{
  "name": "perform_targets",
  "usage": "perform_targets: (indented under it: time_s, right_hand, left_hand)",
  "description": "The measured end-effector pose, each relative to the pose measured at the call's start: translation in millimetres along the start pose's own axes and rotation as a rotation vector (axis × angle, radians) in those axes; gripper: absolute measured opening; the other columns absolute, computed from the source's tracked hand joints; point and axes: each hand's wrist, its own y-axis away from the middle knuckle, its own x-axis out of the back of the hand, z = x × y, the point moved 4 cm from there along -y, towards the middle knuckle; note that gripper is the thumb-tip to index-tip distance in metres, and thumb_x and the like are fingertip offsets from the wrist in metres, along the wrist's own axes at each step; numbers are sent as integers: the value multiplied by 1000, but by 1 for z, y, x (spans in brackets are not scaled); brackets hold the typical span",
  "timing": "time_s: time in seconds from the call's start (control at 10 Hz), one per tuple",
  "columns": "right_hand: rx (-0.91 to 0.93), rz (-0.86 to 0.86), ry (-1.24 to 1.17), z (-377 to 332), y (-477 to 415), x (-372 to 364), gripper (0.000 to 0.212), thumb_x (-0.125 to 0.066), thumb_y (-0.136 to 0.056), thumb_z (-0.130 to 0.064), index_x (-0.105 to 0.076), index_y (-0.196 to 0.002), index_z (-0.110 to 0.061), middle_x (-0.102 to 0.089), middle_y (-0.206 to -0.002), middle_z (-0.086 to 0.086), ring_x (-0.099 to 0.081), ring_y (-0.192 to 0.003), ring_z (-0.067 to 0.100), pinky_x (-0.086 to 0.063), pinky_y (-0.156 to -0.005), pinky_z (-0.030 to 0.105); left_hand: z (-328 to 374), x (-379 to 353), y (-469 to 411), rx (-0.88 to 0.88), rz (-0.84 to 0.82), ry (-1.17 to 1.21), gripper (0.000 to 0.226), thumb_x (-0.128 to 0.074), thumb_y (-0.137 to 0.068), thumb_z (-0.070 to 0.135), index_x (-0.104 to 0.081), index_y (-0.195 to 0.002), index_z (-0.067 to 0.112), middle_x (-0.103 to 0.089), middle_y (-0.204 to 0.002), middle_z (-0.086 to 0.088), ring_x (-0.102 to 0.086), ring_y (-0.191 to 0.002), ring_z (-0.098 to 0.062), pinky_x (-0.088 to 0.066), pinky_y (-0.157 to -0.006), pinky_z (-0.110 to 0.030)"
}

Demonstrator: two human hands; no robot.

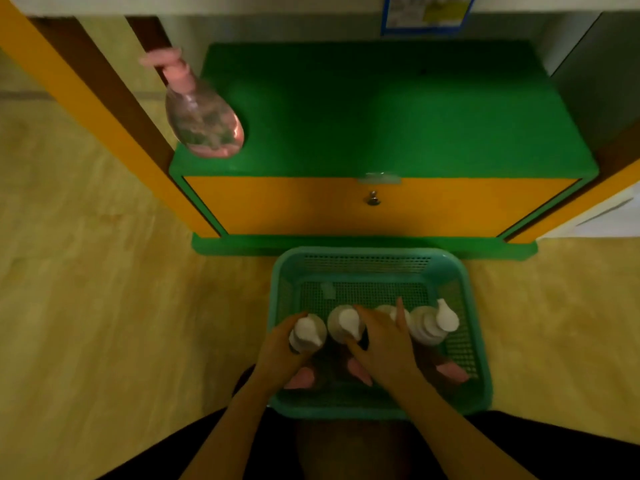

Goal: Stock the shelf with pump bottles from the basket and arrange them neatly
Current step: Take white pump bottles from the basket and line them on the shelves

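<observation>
A teal mesh basket [464, 292] sits on the floor in front of the shelf and holds several pump bottles with white pump heads, plus some with pink heads. My left hand [280, 351] is wrapped around the leftmost white-pump bottle [306, 332]. My right hand [384, 344] rests over the second white-pump bottle [344, 323], fingers closed around it. Another white-pump bottle [434, 323] stands free at the right. One clear bottle with a pink pump [202, 116] stands on the green shelf [381, 109] at its left front corner.
The shelf has an orange front panel [311, 206] with a small lock [373, 198] and orange side posts [86, 98]. A blue-edged label [427, 12] hangs above the shelf. Yellowish floor [104, 306] surrounds the basket.
</observation>
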Motion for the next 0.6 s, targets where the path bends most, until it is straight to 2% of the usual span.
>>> perform_targets:
  time_s: [0.1,0.2,0.3,0.4,0.5,0.6]
  right_hand:
    - [-7,80,87,-3,-4,-3,31,-48,-77,-46,-62,-93,-23,-72,-89,-5,-67,-88,15,-2,-115,45]
    - [-47,102,89,-6,-6,-5,25,-47,-76,-44,-60,-84,-23,-70,-81,-6,-65,-81,16,-9,-113,49]
    - [-28,95,40,-10,-9,-4,27,-46,-74,-39,-62,-85,-21,-69,-83,-3,-65,-83,18,-12,-114,45]
    - [17,59,-32,-16,-11,7,28,-55,-76,-33,-62,-97,-15,-69,-96,4,-63,-94,22,-32,-110,41]
    - [-19,17,-268,-29,-16,35,33,-61,-85,-27,-54,-114,-11,-61,-112,4,-55,-104,16,-45,-94,31]
    - [-9,79,-389,-52,-23,78,32,-62,-84,-29,-53,-112,-14,-53,-105,-6,-50,-97,7,-42,-85,23]
  left_hand:
    - [0,-2,-7,-57,156,35,42,-67,-79,6,-55,-119,9,-53,-107,5,-49,-102,-10,-36,-66,8]
    - [-3,-5,-10,-70,177,65,40,-67,-78,5,-57,-117,11,-55,-106,5,-48,-100,-8,-39,-67,5]
    - [-3,-1,-10,-61,145,42,41,-67,-77,4,-58,-115,16,-61,-105,1,-54,-94,-8,-48,-82,-16]
    - [8,12,-5,-91,165,79,34,-69,-76,9,-59,-108,15,-61,-92,6,-56,-88,-10,-50,-84,-26]
    - [46,37,9,-160,158,153,29,-74,-72,24,-57,-96,21,-57,-86,14,-54,-83,-3,-43,-71,-10]
    - [76,63,26,-252,132,170,42,-76,-63,42,-59,-90,15,-63,-90,2,-61,-90,-15,-51,-78,-25]
